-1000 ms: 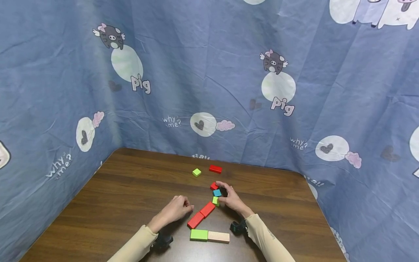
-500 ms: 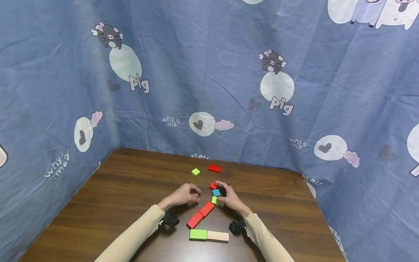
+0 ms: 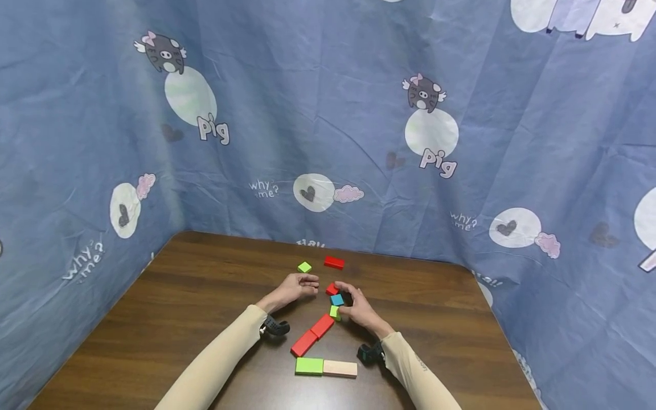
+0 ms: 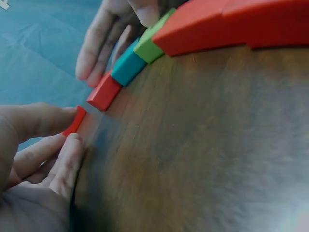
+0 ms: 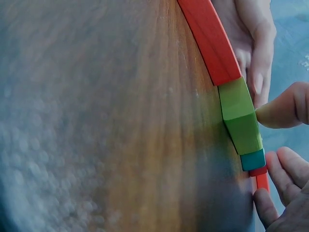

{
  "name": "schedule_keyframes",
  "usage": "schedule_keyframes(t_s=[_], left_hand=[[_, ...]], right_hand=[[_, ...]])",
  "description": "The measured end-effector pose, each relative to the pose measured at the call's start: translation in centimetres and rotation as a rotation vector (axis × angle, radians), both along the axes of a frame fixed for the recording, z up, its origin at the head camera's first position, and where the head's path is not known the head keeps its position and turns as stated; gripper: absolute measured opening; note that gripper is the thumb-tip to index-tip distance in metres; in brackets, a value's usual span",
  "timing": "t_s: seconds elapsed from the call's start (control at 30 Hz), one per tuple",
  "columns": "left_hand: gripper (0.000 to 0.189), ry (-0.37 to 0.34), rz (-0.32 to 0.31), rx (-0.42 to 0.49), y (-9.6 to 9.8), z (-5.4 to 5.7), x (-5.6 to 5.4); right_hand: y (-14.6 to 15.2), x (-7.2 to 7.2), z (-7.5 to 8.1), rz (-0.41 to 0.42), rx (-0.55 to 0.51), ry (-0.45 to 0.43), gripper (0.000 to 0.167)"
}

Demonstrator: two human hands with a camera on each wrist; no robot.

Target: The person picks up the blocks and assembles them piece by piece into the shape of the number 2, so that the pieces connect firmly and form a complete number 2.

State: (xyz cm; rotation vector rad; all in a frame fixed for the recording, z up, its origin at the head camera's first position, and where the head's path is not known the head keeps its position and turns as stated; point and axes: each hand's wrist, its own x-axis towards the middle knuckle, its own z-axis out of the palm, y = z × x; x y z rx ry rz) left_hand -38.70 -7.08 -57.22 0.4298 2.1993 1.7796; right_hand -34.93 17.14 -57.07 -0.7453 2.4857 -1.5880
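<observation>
My left hand (image 3: 291, 289) reaches over the table left of the small blocks, its fingers loosely extended and holding nothing. Just beyond its fingers lies a small lime-green block (image 3: 304, 267). A red block (image 4: 76, 120) shows between thumb and fingers in the left wrist view, but lies apart, farther back, in the head view. My right hand (image 3: 361, 309) rests beside a row of a red block (image 3: 332, 288), a blue block (image 3: 336, 299) and a green block (image 5: 239, 111). Its thumb touches the green block's side; its other fingers stretch along the red and blue ones.
Two longer red blocks (image 3: 312, 335) continue the row toward the front left. Nearer still, a green block (image 3: 309, 366) and a plain wood block (image 3: 340, 369) lie end to end. A blue patterned curtain (image 3: 328, 114) hangs behind the wooden table (image 3: 435, 296).
My left hand has moved forward and slightly right, away from the long red blocks toward the far lime-green block. My right hand has stayed at the row, and the blocks keep their places.
</observation>
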Motion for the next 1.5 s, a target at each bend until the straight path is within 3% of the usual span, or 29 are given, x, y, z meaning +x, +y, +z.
schedule_keyframes(t_s=[0.2, 0.3, 0.37, 0.5, 0.57, 0.6, 0.73, 0.9, 1.03, 1.2, 1.5], left_hand=[[0.040, 0.019, 0.100, -0.005, 0.9, -0.3, -1.7], [0.038, 0.024, 0.142, -0.001, 1.3, -0.2, -2.2], [0.039, 0.032, 0.142, -0.003, 1.4, 0.6, -2.0], [0.040, 0.069, 0.159, -0.004, 1.8, 0.3, -2.9], [0.039, 0.084, 0.190, -0.002, 2.1, -0.3, -3.7], [0.038, 0.094, 0.217, -0.009, 2.3, -0.8, -4.1], [0.035, 0.149, 0.275, -0.049, 2.7, -0.8, -4.6], [0.034, 0.214, 0.325, -0.095, 2.9, -0.7, -5.3], [0.037, 0.221, 0.322, -0.128, 3.0, -0.5, -5.9], [0.040, 0.251, 0.273, -0.172, 3.1, -0.3, -6.5], [0.046, 0.246, 0.206, -0.224, 3.7, 0.0, -7.7]], right_hand=[[0.2, -0.1, -0.5, 0.042, -0.023, 0.098, 0.066], [0.1, -0.1, -0.4, 0.020, 0.006, 0.068, 0.066], [-0.1, 0.1, 0.3, 0.006, 0.013, 0.006, 0.068], [-0.5, 1.2, 2.3, 0.011, 0.023, -0.031, 0.068], [-0.4, 1.2, 2.4, 0.009, 0.027, -0.028, 0.067], [-0.4, 1.0, 2.0, 0.003, 0.025, -0.022, 0.067], [-0.1, -0.1, 0.1, -0.020, 0.024, -0.005, 0.068], [-0.1, 0.0, 0.1, -0.030, 0.035, 0.000, 0.069], [-0.3, 0.6, 1.1, -0.021, 0.031, 0.006, 0.067], [-0.6, 1.6, 2.9, -0.012, 0.009, -0.003, 0.065], [0.0, -0.1, 0.0, -0.027, 0.051, 0.006, 0.068]])
